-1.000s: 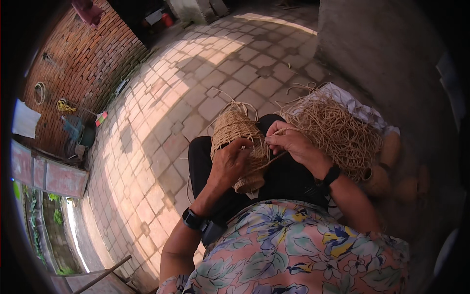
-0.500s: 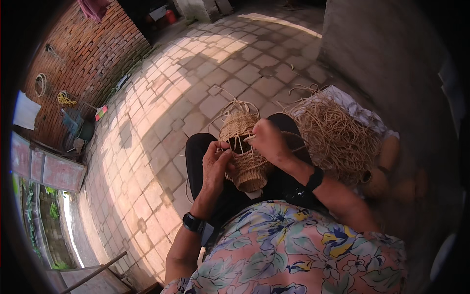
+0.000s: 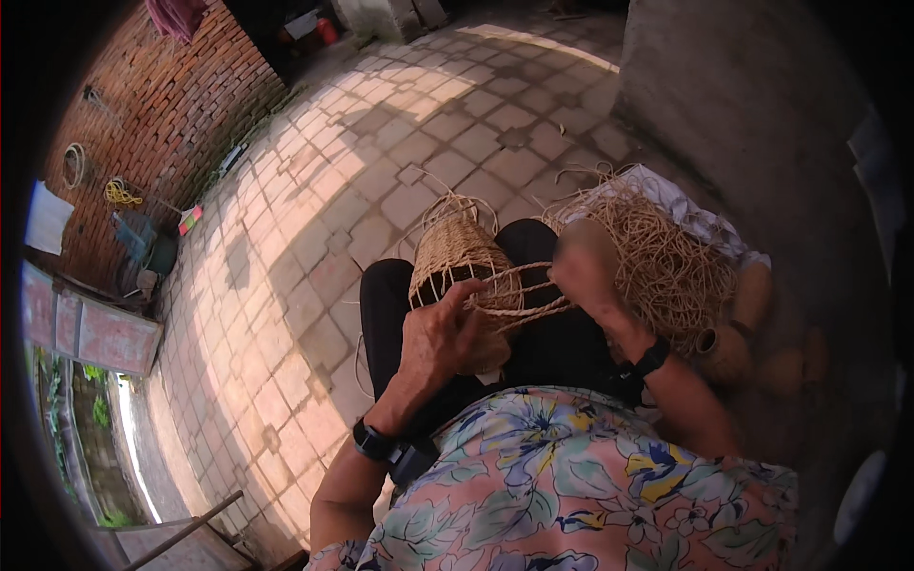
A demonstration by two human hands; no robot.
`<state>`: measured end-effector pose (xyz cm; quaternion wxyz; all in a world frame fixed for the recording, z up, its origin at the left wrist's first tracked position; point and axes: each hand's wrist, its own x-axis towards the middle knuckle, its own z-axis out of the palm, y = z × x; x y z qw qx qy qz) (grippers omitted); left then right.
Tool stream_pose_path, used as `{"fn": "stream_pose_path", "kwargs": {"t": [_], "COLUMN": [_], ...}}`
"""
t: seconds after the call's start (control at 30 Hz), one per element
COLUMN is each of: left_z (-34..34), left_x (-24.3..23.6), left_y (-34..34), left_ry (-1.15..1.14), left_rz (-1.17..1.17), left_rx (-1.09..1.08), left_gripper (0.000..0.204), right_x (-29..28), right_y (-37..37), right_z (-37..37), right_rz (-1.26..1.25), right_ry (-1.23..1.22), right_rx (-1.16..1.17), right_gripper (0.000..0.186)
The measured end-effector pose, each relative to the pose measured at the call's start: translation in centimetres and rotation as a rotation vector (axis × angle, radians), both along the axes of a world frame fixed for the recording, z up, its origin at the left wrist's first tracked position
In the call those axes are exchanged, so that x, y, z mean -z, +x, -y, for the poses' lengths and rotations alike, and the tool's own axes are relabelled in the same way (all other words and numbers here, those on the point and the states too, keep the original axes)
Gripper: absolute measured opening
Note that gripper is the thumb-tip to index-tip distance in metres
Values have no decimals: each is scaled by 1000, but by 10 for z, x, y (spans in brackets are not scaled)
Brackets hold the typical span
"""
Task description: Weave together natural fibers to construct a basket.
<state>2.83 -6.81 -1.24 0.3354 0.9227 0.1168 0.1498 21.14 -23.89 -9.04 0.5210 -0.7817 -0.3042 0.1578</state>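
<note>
A woven straw-coloured basket (image 3: 455, 240) lies across my lap between my knees, with bare upright ribs showing in a dark gap in its side. My left hand (image 3: 440, 335) is closed on the near part of the basket, its thumb and index finger by the gap. To the right, my right hand (image 3: 585, 274), partly smeared by motion, is closed on a twisted straw cord (image 3: 535, 311). The cord stretches in strands from the basket's gap to that hand. Most of the basket's near end is hidden behind my left hand.
A heap of loose straw cord (image 3: 657, 262) lies on a white sack (image 3: 709, 221) at the right. Beside it are small woven pots (image 3: 722, 350). A grey wall (image 3: 733, 114) stands at the right, a brick wall (image 3: 181, 105) at the far left, over paving (image 3: 314, 247).
My right hand has moved right, away from the basket, drawing the cord out. My left hand has shifted over the basket's near part, and the basket has turned slightly.
</note>
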Motion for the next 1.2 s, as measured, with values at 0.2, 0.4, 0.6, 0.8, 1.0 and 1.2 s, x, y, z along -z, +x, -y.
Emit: {"fn": "stream_pose_path", "kwargs": {"t": [0.2,0.4,0.6,0.8,1.0,1.2], "left_z": [-41,-31,-16,-22,-17,-32], "left_x": [-20,-17,2,-3,2,28], "left_y": [23,12,22,25,20,4], "left_ry": [-1149,-352,34,-414,-581,-956], "left_rz": [233,68,2,-131,-118,181], "left_rx": [-57,-96,36,-28,-144,-294], "left_gripper": [36,46,38,30,29,19], "right_x": [-6,-4,-16,-4,-11,-35], "right_y": [-1,8,5,-24,-46,-35], "right_z": [10,18,-5,-52,-69,-92], "right_rz": [-683,-858,-956,-458,204,134], "right_ry": [220,278,279,204,-16,28], "right_rx": [-98,-149,-279,-198,6,-2], "right_gripper": [16,17,16,15,14,19]}}
